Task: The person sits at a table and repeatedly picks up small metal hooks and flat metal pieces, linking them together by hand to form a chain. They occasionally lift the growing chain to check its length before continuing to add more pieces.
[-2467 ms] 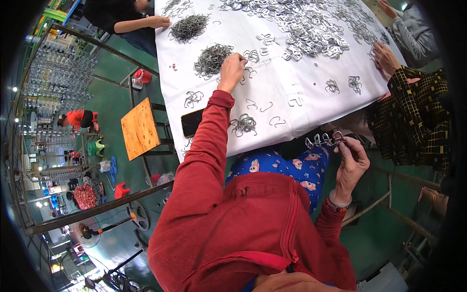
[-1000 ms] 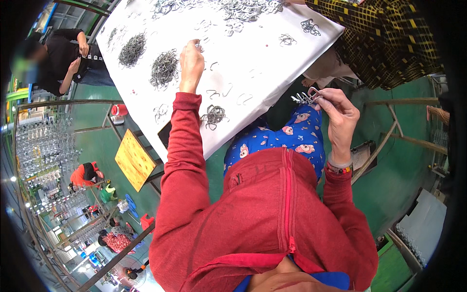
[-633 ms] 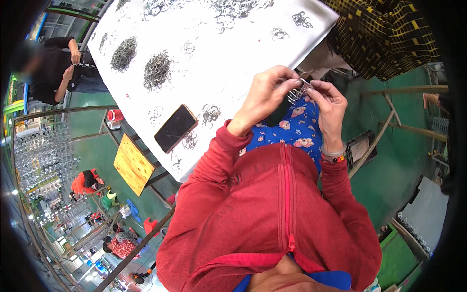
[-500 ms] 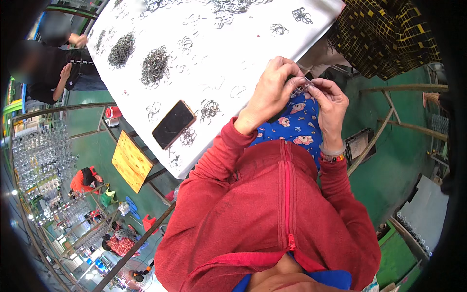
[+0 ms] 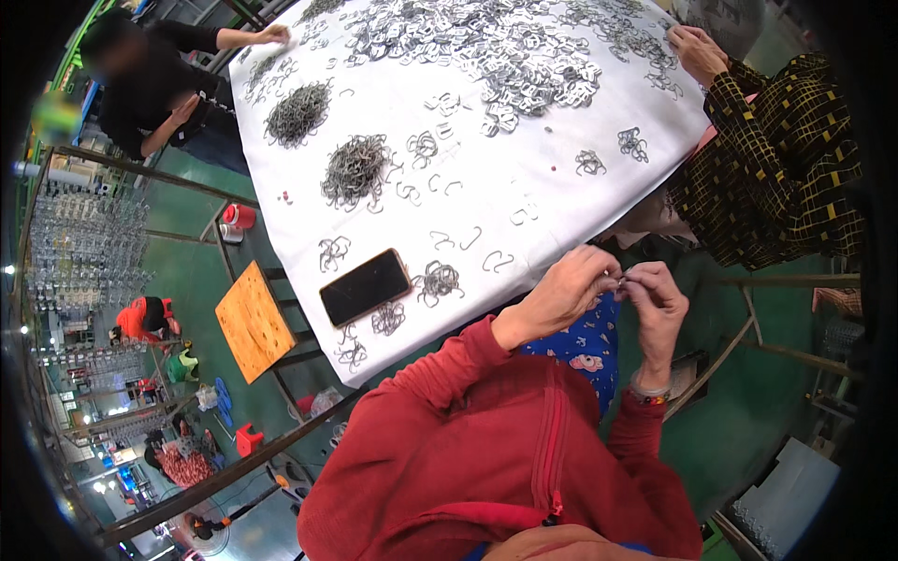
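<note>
Over my lap, just off the table's near edge, my left hand [image 5: 571, 290] and my right hand [image 5: 658, 304] meet fingertip to fingertip. Both are closed in a pinch around a small shiny piece, mostly hidden by the fingers and too small to name. Nearest to them on the white table [image 5: 412, 351] lie a few loose bent metal hooks [image 5: 498, 261]. A small heap of hooks [image 5: 438, 282] rests beside a dark phone [image 5: 365, 288], and larger heaps [image 5: 355, 170] lie farther off. Toward the far side spreads a wide pile of flat metal links [image 5: 543, 75].
A person in black [image 5: 159, 84] stands at the far left, one hand over the table. Someone in a black and yellow checked garment [image 5: 781, 159] is at the right, a hand near the metal pieces. A wooden board [image 5: 254, 321] and a metal rail [image 5: 234, 491] are at left.
The view has shifted, bringing more of the far table and the metal pile into sight. My hands remain together, pinching. The person in black now reaches an arm over the table.
</note>
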{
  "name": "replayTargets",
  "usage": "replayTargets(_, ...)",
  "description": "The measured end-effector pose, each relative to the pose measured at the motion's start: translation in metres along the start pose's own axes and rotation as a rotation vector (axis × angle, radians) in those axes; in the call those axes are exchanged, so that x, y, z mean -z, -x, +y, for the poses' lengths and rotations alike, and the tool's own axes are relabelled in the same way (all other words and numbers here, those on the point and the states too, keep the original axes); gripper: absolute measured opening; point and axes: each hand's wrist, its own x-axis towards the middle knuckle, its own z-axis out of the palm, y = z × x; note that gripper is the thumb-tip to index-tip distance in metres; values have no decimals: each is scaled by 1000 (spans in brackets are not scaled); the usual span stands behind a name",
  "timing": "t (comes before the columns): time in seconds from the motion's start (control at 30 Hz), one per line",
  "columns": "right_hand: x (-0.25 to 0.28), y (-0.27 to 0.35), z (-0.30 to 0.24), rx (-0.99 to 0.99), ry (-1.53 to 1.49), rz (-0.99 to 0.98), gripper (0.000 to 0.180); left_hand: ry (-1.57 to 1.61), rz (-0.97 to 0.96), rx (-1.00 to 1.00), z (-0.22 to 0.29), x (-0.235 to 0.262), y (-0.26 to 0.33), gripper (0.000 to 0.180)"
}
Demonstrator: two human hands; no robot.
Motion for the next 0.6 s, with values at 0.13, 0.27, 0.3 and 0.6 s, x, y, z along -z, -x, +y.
replayTargets(0.13, -9, -58, 2, -42, 11, -75, 15, 97, -20, 41, -2, 7, 9, 12)
replayTargets(0.27, -93, -146, 56, 202, 196, -302, 26, 119, 12, 83, 3, 15, 19, 14)
replayTargets(0.3, -117, -167, 73, 333, 270, -314, 32, 85, 27, 69, 4, 18, 22, 16)
replayTargets(0.6, -156, -230, 118, 528, 688, -138, 35, 72, 79, 67, 12, 37, 30, 15)
